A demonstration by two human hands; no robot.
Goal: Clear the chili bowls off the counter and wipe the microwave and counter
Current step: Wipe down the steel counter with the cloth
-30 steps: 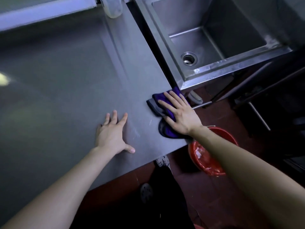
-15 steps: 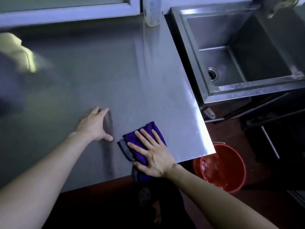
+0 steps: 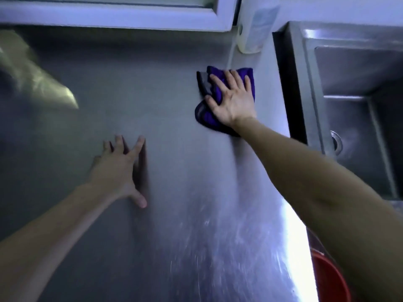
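Observation:
A purple cloth (image 3: 206, 117) lies folded on the steel counter (image 3: 187, 214), far back near its right edge. My right hand (image 3: 232, 98) presses flat on the cloth with its fingers spread and straight. My left hand (image 3: 118, 168) rests flat on the bare counter in the middle, fingers spread, holding nothing. No chili bowls and no microwave are in view.
A translucent plastic bottle (image 3: 254, 25) stands at the counter's back right corner. A steel sink (image 3: 353, 101) with a drain sits to the right, past a dark gap. A red bucket (image 3: 329, 280) is on the floor at lower right. A white window frame (image 3: 122, 16) runs along the back.
My right hand has slid the cloth from the counter's front edge to the back right, near the bottle. My left hand has stayed flat on the counter.

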